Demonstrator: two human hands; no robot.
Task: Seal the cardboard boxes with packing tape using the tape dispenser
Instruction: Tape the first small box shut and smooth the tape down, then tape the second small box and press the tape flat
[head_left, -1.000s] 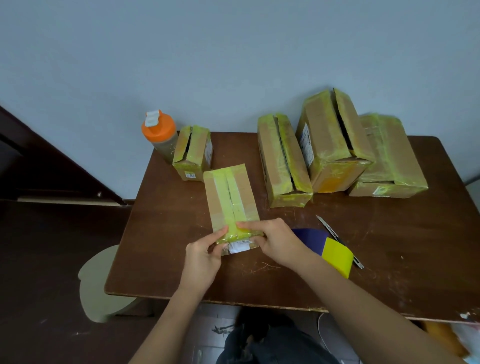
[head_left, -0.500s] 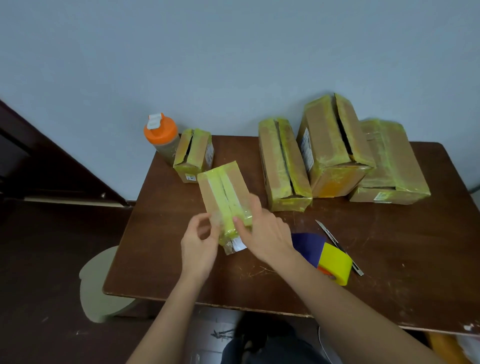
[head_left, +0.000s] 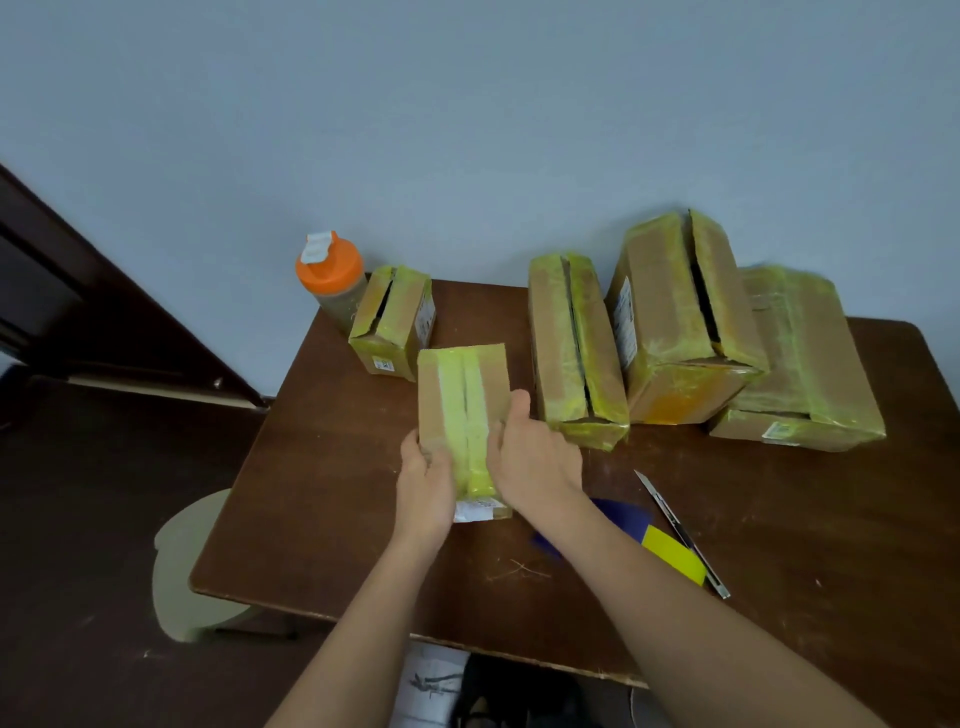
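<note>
Small taped box (head_left: 462, 410) sits mid-table, long axis running away from the person toward the wall. Left hand (head_left: 427, 480) and right hand (head_left: 535, 457) grasp its near end from either side — both equally close. Tape dispenser (head_left: 667, 553) lies just right of the right forearm, mostly hidden by it. Box's near face partly covered; the knife (head_left: 680, 535) lies beside the dispenser.

Brown cardboard boxes (head_left: 576, 353) striped with yellow-green tape, orange-capped bottle (head_left: 331, 280), dark brown table (head_left: 779, 545).
</note>
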